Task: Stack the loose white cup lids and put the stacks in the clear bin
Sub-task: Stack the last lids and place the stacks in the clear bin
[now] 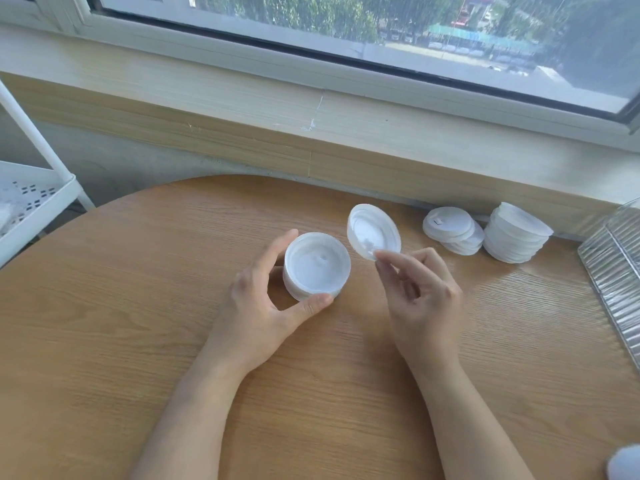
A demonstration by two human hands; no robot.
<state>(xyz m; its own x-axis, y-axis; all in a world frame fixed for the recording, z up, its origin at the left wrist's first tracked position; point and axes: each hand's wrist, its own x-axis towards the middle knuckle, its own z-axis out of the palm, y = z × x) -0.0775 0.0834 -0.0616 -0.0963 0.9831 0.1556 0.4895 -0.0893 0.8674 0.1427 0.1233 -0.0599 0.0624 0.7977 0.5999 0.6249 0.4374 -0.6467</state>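
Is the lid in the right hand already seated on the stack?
No, the right hand pinches the single lid tilted, apart from the stack the left hand grips.

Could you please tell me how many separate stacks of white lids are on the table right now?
3: one in the left hand grip, a slumped stack by the sill, and a taller stack right of it. More may lie beyond the frame.

A round wooden worktop (138,341) stands against a pale wood-grain window sill (242,109). Above the sill, a white-framed window (346,15) admits daylight, showing trees outside. Left of the worktop stands a white perforated shelf cart (31,199).
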